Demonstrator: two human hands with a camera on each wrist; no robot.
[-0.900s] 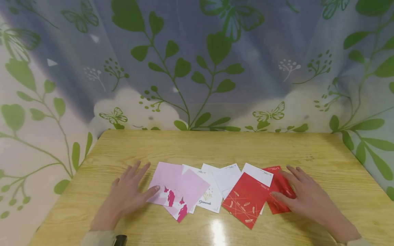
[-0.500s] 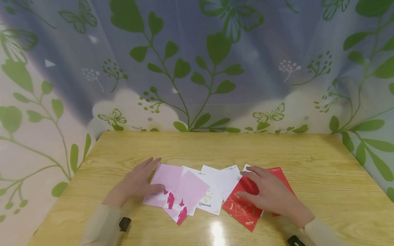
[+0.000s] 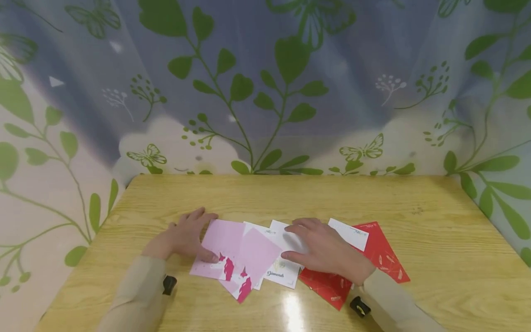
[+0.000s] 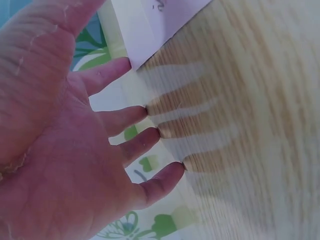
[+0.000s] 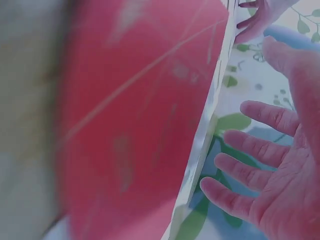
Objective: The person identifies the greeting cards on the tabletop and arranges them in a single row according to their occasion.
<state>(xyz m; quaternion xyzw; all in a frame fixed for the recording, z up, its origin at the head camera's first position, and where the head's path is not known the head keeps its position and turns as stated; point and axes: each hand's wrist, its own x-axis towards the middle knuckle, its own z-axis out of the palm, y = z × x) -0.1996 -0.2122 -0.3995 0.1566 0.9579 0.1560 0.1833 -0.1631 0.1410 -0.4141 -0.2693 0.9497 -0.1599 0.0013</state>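
Overlapping cards or envelopes lie in a row on the table. At the left end, a pink card (image 3: pixel 224 235) and a second pink card (image 3: pixel 259 251) bear dark pink figures. My left hand (image 3: pixel 186 237) is at the outer pink card's left edge, fingers spread and thumb over it; in the left wrist view the fingertips (image 4: pixel 172 170) meet the wood beside its corner. My right hand (image 3: pixel 325 249) spans the row's middle, fingers extended, above a white "Diamonds" card (image 3: pixel 278 276) and a red card (image 3: pixel 327 286), which it partly hides. Another red card (image 3: pixel 383 258) lies at the right, beside a white card (image 3: pixel 348 233).
The wooden table (image 3: pixel 290 196) runs back to a curtain (image 3: pixel 232 92) printed with green leaves and butterflies. Light glares off the wood at the front. A black band (image 3: pixel 360 306) sits at the right wrist and another black band (image 3: pixel 169 285) at the left.
My right hand has swept leftward from the far right red card, over the front red card, to the middle white cards. My left hand has shifted slightly right against the pink card.
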